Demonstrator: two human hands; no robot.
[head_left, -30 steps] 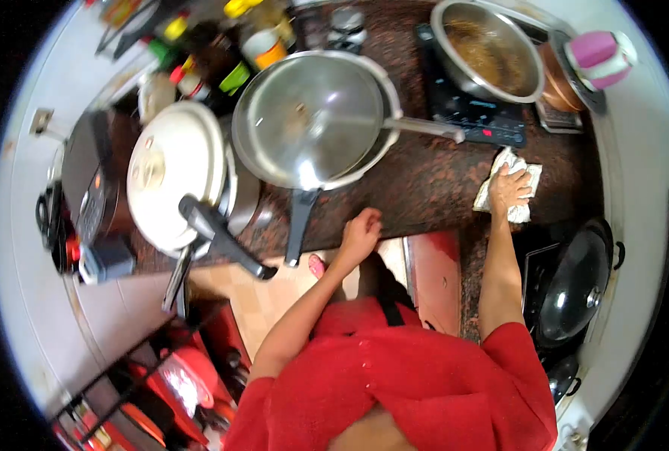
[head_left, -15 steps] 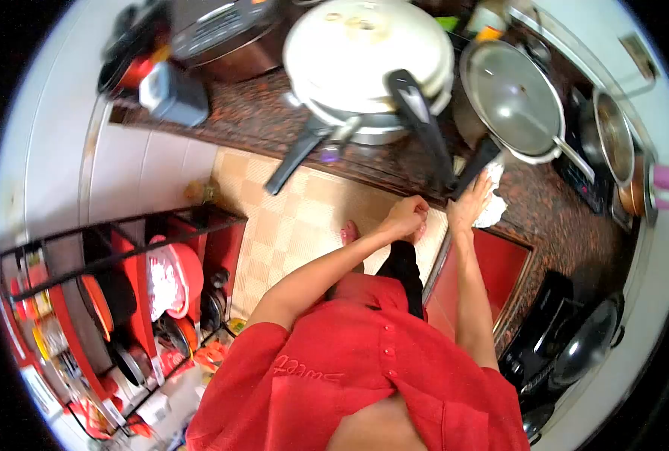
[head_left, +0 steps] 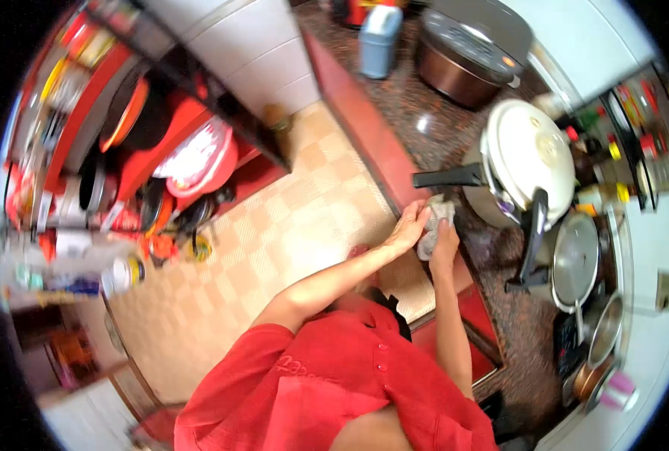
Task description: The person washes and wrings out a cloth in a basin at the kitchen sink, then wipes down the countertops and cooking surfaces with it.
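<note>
A crumpled whitish cloth (head_left: 427, 242) hangs between my two hands at the front edge of the dark granite counter. My right hand (head_left: 445, 244) is closed on its right side. Along its left side, my left hand (head_left: 408, 227) has its fingers together and appears to grip the cloth's edge; its fingertips are partly hidden. Just beyond the hands is a big pressure cooker (head_left: 531, 143) with a cream lid. One of its black handles (head_left: 447, 177) sticks out over the counter edge, close above the cloth.
A brown rice cooker (head_left: 466, 56) and a blue-grey bottle (head_left: 380, 41) stand farther back on the counter (head_left: 417, 120). To the right are a lidded pan (head_left: 575, 259) and a smaller pot (head_left: 606, 331). A red shelf rack (head_left: 150, 161) with basins and pans stands at the left, across the tiled floor (head_left: 274, 255).
My view has turned left along the counter. The cloth, earlier under my flat right hand on the counter, is now gathered between both hands. My left hand has come to it.
</note>
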